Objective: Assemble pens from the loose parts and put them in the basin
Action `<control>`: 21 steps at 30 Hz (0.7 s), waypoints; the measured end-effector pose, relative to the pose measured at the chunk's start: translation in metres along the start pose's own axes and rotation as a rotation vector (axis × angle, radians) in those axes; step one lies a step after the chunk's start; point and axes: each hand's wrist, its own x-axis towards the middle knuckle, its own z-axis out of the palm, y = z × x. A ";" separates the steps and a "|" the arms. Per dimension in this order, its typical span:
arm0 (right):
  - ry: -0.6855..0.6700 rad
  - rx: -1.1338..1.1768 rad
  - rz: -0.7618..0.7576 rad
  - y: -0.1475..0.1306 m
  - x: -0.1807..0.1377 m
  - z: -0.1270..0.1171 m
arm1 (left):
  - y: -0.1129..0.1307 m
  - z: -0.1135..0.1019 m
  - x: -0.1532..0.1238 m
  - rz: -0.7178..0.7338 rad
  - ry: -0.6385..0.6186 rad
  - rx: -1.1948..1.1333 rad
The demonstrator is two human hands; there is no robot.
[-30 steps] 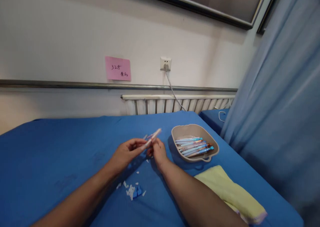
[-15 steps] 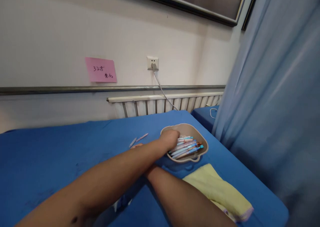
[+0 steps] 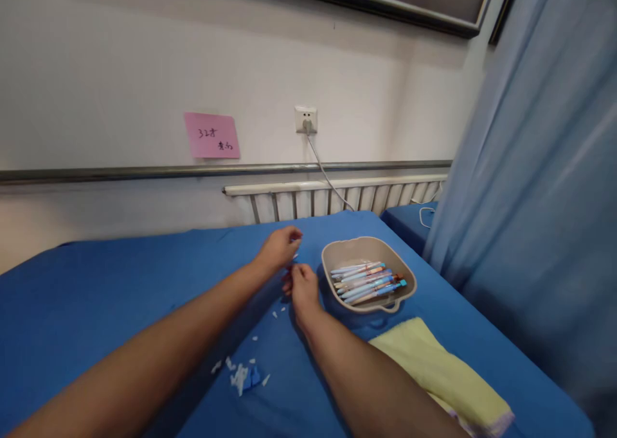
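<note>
My left hand (image 3: 281, 246) is over the blue sheet (image 3: 144, 284), its fingers curled in a pinch. Just below it, my right hand (image 3: 303, 289) has its fingers bent and pressed together. A small pale bit (image 3: 295, 256) shows between the two hands; what they hold is otherwise hidden. To the right of my hands stands a beige basket (image 3: 332, 248) with several pens (image 3: 364, 282) in pale blue, white and pink, some in clear wrapping. Small white pieces (image 3: 240, 379) lie in a pile beside a blue piece (image 3: 251, 377), nearer to me, with a few scattered towards my right hand.
A folded yellow towel (image 3: 443, 374) lies right of my right forearm. Beyond the bed's far edge are a white railing (image 3: 308, 186) and a wall socket (image 3: 306, 120) with a plugged-in cable. A blue curtain (image 3: 535, 168) hangs on the right.
My left hand has left the basket and moved left, next to my right hand. My uncrossed arms reveal the white pieces. The two pens on the sheet no longer show clearly.
</note>
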 end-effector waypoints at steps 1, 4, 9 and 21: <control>0.024 0.014 0.021 0.001 0.002 -0.001 | -0.020 -0.002 -0.003 -0.065 0.001 0.017; 0.104 0.053 0.039 -0.001 0.007 -0.008 | -0.065 0.006 -0.014 -0.202 -0.035 0.058; 0.106 0.063 0.025 -0.003 0.005 -0.013 | -0.080 0.033 -0.030 -0.233 -0.070 0.089; -0.032 -0.047 0.036 0.000 -0.004 -0.009 | -0.064 0.043 -0.062 -0.041 -0.036 0.077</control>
